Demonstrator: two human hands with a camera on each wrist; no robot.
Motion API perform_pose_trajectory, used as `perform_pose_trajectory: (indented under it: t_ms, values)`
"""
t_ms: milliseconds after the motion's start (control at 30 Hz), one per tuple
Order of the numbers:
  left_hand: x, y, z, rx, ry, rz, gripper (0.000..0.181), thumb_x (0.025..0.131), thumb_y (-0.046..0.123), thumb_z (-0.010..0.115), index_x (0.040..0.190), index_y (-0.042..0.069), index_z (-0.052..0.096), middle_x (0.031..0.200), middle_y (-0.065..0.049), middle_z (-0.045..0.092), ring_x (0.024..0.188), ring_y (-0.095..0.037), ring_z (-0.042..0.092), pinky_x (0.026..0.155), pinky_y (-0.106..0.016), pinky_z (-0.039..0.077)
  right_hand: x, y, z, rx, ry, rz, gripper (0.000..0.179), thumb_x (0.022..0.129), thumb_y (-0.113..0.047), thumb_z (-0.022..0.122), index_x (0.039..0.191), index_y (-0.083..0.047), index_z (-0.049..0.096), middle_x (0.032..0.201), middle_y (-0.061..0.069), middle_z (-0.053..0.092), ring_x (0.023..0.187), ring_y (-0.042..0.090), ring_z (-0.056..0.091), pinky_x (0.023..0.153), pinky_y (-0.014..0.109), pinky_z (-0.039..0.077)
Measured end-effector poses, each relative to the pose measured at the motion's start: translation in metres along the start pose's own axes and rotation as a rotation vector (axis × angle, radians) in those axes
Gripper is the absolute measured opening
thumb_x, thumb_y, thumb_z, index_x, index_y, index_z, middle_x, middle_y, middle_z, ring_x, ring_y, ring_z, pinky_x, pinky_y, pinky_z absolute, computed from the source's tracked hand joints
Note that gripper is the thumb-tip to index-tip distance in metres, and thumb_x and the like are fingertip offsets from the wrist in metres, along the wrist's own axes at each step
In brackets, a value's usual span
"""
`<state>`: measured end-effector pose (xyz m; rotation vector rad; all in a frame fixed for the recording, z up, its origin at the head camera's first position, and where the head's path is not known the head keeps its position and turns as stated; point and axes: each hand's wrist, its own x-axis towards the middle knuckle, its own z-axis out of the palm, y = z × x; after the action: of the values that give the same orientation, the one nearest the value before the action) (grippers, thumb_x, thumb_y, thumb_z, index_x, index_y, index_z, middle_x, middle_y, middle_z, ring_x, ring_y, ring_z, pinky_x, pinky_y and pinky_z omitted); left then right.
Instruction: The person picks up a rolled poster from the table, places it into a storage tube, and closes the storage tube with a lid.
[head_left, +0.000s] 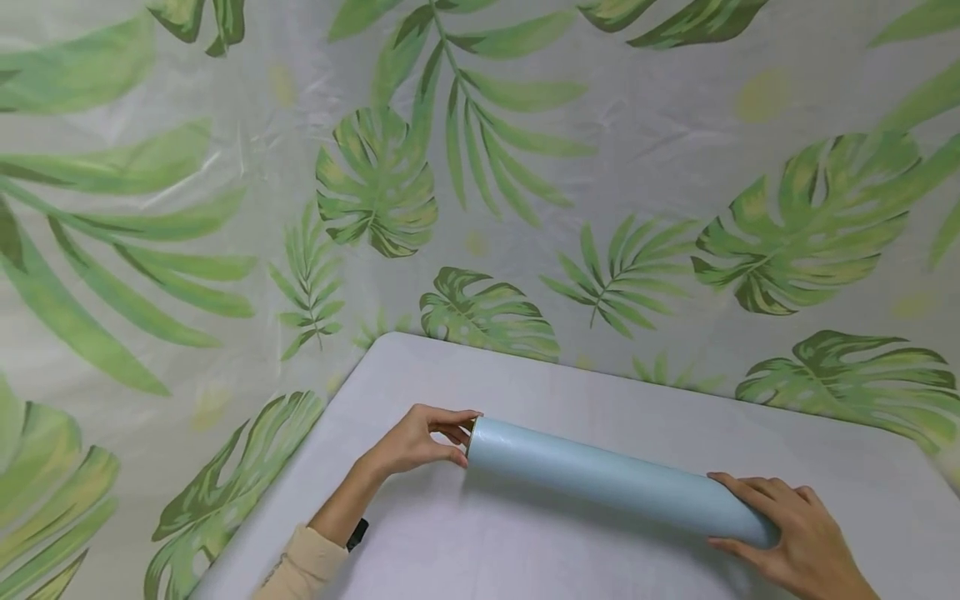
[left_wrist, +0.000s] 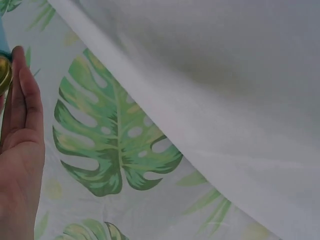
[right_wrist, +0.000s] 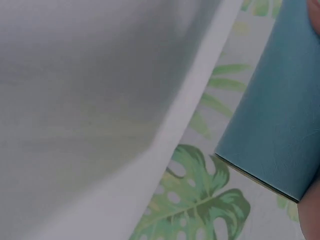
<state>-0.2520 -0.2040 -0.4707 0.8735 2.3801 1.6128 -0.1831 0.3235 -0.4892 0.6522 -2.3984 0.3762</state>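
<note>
A long light blue tube (head_left: 592, 471) is held above the white tabletop, its right end lower in the head view than its left. My left hand (head_left: 420, 442) holds the left end, thumb below and fingers above the rim. A shiny gold-coloured end (left_wrist: 5, 74) shows beside the left fingers in the left wrist view. My right hand (head_left: 802, 529) grips the right end, thumb on the near side and fingers over the far side. In the right wrist view the tube (right_wrist: 275, 110) shows a thin dark edge at its end, and only bits of the hand appear.
The white table (head_left: 450, 367) has rounded corners and a pale cover. Behind and to the left hangs or lies pale sheeting (head_left: 510, 225) printed with green leaves. A beige sleeve (head_left: 303, 562) and a dark wristband (head_left: 357, 534) are on the left arm.
</note>
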Motion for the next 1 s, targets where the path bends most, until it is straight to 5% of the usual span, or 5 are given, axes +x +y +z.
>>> perform_pose_trajectory:
  t_ms: [333, 600, 767, 1000]
  values:
    - [-0.004, -0.005, 0.011, 0.022, 0.007, 0.009, 0.066, 0.083, 0.013, 0.087, 0.143, 0.004, 0.061, 0.126, -0.018, 0.073, 0.106, -0.036, 0.074, 0.092, -0.045, 0.06, -0.004, 0.001, 0.0, -0.007, -0.019, -0.021, 0.089, 0.048, -0.051, 0.099, 0.131, -0.03, 0.072, 0.103, -0.005, 0.075, 0.093, -0.004, 0.057, 0.075, 0.022, 0.03]
    - [-0.002, -0.001, 0.004, -0.086, -0.097, -0.057, 0.068, 0.086, 0.011, 0.085, 0.148, 0.012, 0.058, 0.138, -0.015, 0.065, 0.112, -0.027, 0.072, 0.093, -0.037, 0.061, -0.015, 0.0, -0.005, -0.021, -0.141, 0.109, 0.086, 0.059, -0.057, 0.096, 0.138, -0.039, 0.065, 0.108, -0.004, 0.076, 0.092, 0.002, 0.061, 0.069, 0.029, 0.035]
    - [0.0, 0.002, 0.003, -0.106, -0.112, -0.107, 0.07, 0.086, 0.009, 0.084, 0.15, 0.012, 0.055, 0.142, -0.016, 0.063, 0.113, -0.023, 0.073, 0.089, -0.03, 0.061, -0.009, 0.003, -0.007, 0.008, -0.086, 0.037, 0.09, 0.053, -0.051, 0.099, 0.135, -0.034, 0.068, 0.106, -0.005, 0.076, 0.091, -0.003, 0.06, 0.072, 0.022, 0.033]
    - [-0.001, 0.001, 0.008, -0.116, -0.105, -0.08, 0.068, 0.089, 0.012, 0.082, 0.151, 0.009, 0.053, 0.145, -0.017, 0.062, 0.121, -0.035, 0.069, 0.093, -0.029, 0.06, -0.01, 0.003, -0.005, 0.063, -0.069, 0.023, 0.087, 0.052, -0.047, 0.1, 0.133, -0.033, 0.07, 0.105, -0.011, 0.075, 0.092, -0.01, 0.057, 0.073, 0.018, 0.032]
